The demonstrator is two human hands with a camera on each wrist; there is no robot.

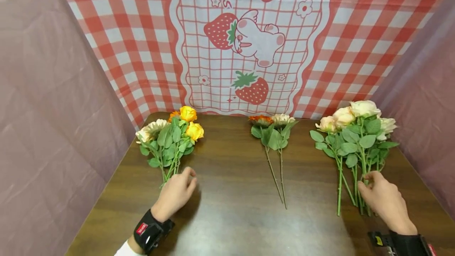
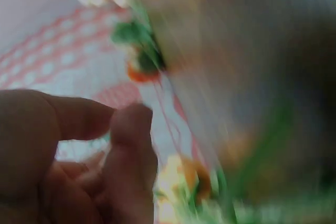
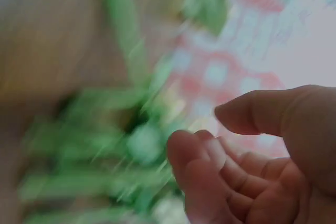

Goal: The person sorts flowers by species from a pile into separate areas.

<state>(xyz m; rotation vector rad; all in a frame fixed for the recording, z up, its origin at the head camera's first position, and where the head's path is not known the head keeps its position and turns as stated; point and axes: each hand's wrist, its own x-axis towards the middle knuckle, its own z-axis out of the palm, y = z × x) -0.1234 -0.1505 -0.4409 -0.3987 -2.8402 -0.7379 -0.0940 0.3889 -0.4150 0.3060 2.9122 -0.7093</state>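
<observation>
In the head view my left hand (image 1: pixel 176 192) is just beside the lower stems of a bunch of yellow, orange and cream flowers (image 1: pixel 172 145). Its fingers are loosely bent; in the left wrist view thumb and forefinger (image 2: pixel 131 129) come close together with nothing seen between them. My right hand (image 1: pixel 385 198) hovers over the stems of a bunch of pale roses (image 1: pixel 355 137) at the right. A gap shows between its thumb and fingers (image 3: pixel 202 182) in the right wrist view. Between the bunches lie an orange flower (image 1: pixel 261 120) and a cream flower (image 1: pixel 282 119), stems towards me.
All the flowers lie on a dark brown wooden table (image 1: pixel 227 185). A red-and-white checked cloth (image 1: pixel 142 31) with strawberries hangs along the back edge. Pinkish curtains (image 1: pixel 53 110) flank the table. Each wrist wears a black strap (image 1: pixel 151 230).
</observation>
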